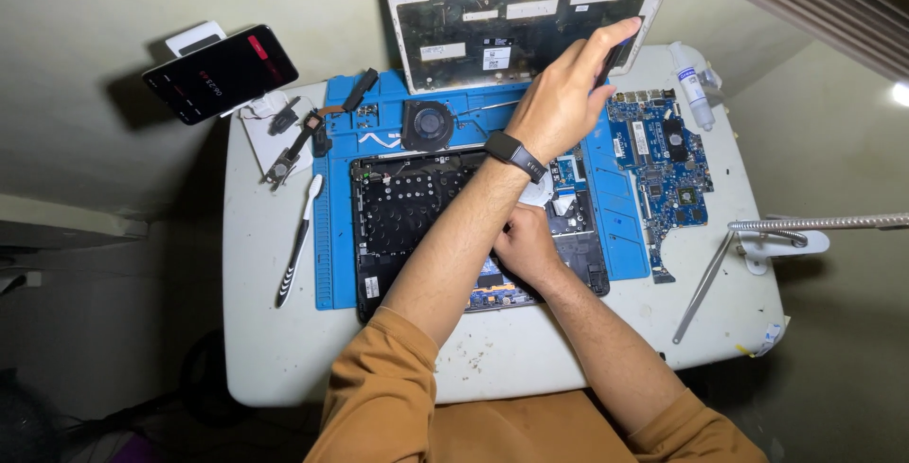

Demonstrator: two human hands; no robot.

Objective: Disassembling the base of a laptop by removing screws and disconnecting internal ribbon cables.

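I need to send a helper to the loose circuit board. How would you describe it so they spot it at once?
Start at the blue work mat on the white table. Go to the mat's right edge, right of the opened laptop base. The circuit board lies there, half off the mat: long, blue and covered in chips, unlike the round black fan at the top.

One blue work mat [331, 264] lay on the one white table [275, 349], with one opened laptop base [398, 207], one round fan [428, 124] and one blue circuit board [668, 165]. One phone [220, 73] stood far left, one white-handled brush [298, 240] lay left, and one small white tube [691, 84] sat far right. Two hands were counted, the left hand [563, 94] and the right hand [525, 245].
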